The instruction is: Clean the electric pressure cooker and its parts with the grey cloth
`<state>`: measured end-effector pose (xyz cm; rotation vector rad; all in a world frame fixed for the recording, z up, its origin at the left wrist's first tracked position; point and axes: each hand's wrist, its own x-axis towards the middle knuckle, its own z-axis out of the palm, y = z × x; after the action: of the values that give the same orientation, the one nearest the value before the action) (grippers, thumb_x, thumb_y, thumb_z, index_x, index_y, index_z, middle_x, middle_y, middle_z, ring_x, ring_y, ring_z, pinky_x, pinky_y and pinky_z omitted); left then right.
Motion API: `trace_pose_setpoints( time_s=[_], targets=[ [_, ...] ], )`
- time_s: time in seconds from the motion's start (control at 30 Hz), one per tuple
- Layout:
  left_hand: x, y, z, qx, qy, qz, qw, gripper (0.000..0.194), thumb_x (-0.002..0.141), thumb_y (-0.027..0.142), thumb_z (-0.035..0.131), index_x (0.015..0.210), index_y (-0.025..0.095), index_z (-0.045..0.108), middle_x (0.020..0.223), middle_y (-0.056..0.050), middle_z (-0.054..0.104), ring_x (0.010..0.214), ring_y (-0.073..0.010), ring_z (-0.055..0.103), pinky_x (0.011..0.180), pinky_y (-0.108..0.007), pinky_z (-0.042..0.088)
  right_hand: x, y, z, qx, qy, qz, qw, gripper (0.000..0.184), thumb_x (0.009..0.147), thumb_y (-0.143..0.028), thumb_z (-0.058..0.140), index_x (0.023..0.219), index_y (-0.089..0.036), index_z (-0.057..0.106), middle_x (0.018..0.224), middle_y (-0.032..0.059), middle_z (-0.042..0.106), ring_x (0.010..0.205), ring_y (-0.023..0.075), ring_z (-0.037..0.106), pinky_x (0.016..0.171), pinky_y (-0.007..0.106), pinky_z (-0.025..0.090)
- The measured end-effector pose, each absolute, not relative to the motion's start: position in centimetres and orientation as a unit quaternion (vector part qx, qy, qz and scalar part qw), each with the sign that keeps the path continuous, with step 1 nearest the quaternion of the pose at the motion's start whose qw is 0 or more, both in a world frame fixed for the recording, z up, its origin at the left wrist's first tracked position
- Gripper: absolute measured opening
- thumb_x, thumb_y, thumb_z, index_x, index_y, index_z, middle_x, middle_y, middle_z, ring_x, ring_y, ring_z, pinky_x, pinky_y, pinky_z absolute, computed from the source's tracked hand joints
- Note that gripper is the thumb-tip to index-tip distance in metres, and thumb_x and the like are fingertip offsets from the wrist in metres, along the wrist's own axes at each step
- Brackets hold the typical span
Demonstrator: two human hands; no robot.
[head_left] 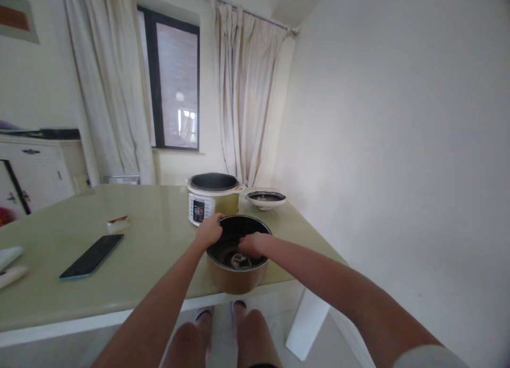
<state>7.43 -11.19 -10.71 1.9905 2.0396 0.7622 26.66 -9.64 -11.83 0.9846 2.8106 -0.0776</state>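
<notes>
A rice cooker's inner pot (238,279), dark inside and golden brown outside, is at the table's front edge, tilted slightly toward me. My left hand (210,231) grips its rim on the left. Inside the pot is my right hand (252,245), its fingers curled and pointing down, their tips hidden. Below them, on the pot's bottom, a small pale patch (240,260) shows; I cannot tell whether it is an object or a reflection. Just behind stands the white and gold rice cooker body (201,211), uncovered, with its control panel facing me.
A detached round lid (266,199) lies upturned at the table's back right, by the wall. A dark phone (92,257) and a small white packet (118,224) rest on the green table (159,251). White objects (11,267) sit at the left edge. A white table leg (307,323) stands below right.
</notes>
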Motion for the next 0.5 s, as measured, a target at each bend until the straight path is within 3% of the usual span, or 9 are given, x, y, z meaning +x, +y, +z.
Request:
trace_pose_setpoints(
  time_s=[0.1,0.23,0.37,0.5],
  targets=[
    [7.5,-11.1,-10.6,0.672,0.692,0.246,0.095,0.048,0.095,0.009,0.047,0.132,0.024,0.073,0.131,-0.010,0.078,0.120,-0.0259,0.073,0.101,-0.035,0.055,26.3,-8.9,-11.1,0.276,0.955,0.034,0.102,0.018,0.090,-0.007,0.064,0.082,-0.016,0.077,0.124,0.0204,0.075,0.120,0.0354,0.068,0.098,0.056,0.052],
    [7.6,-11.0,-10.6,0.679,0.686,0.242,0.095,0.049,0.094,0.008,0.048,0.133,0.024,0.073,0.130,-0.010,0.078,0.119,-0.0253,0.073,0.101,-0.035,0.054,25.2,-8.3,-10.3,0.166,0.978,0.055,0.117,0.019,0.098,-0.013,0.063,0.096,-0.025,0.078,0.143,0.0070,0.069,0.142,0.0260,0.052,0.116,0.049,0.040],
    [7.6,-10.9,-10.8,0.685,0.678,0.248,0.097,0.048,0.094,0.008,0.048,0.131,0.025,0.074,0.129,-0.009,0.078,0.119,-0.0248,0.073,0.102,-0.035,0.054,24.5,-7.9,-10.7,0.200,0.967,0.080,0.133,0.025,0.097,-0.016,0.064,0.115,-0.024,0.078,0.146,0.0139,0.066,0.139,0.0319,0.055,0.110,0.052,0.046],
    [7.6,-10.9,-11.1,0.688,0.673,0.252,0.099,0.051,0.094,0.007,0.046,0.133,0.025,0.073,0.131,-0.009,0.078,0.121,-0.0250,0.072,0.105,-0.035,0.053,25.3,-7.2,-10.8,0.267,0.944,0.022,0.191,0.043,0.077,-0.019,0.081,0.119,-0.020,0.079,0.123,0.0170,0.077,0.113,0.0351,0.072,0.088,0.044,0.058]
  ],
)
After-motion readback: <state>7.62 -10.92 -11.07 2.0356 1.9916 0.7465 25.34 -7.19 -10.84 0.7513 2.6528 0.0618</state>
